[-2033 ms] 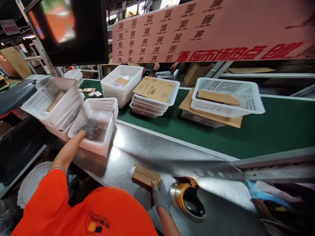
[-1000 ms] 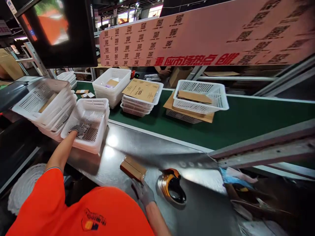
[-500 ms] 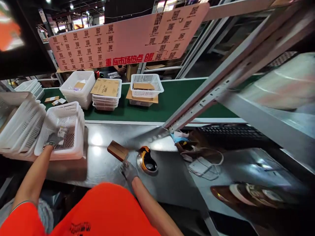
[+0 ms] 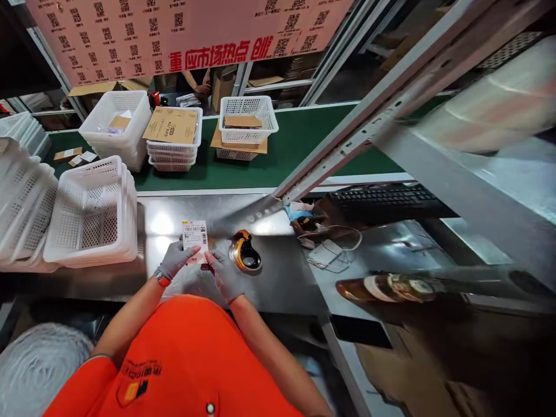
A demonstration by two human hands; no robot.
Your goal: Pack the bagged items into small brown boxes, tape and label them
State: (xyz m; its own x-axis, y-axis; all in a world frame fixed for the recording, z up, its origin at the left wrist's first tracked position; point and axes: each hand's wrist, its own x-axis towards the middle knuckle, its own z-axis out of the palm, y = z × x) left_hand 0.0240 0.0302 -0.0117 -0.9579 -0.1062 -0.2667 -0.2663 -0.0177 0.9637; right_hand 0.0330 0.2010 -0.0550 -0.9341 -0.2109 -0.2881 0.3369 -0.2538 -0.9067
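My two gloved hands meet over the steel worktop (image 4: 278,278), in front of my orange shirt. A white printed label (image 4: 194,234) with barcodes stands upright between them. My left hand (image 4: 174,260) pinches the label's lower left edge. My right hand (image 4: 223,275) is closed on its lower right corner. A sliver of brown shows just under the label, and I cannot tell whether it is the small box. An orange and black scanner (image 4: 244,255) lies on the worktop right beside my right hand.
A stack of white perforated baskets (image 4: 89,214) stands left of my hands, with more stacks on the green conveyor belt (image 4: 304,150). To the right lie a black keyboard (image 4: 382,200) and cables (image 4: 334,255). A slanted metal rail (image 4: 347,147) crosses overhead.
My left hand came out of the white basket holding the label and moved to the centre. My right hand joined it there. The brown box is out of plain sight, and the view swung right.
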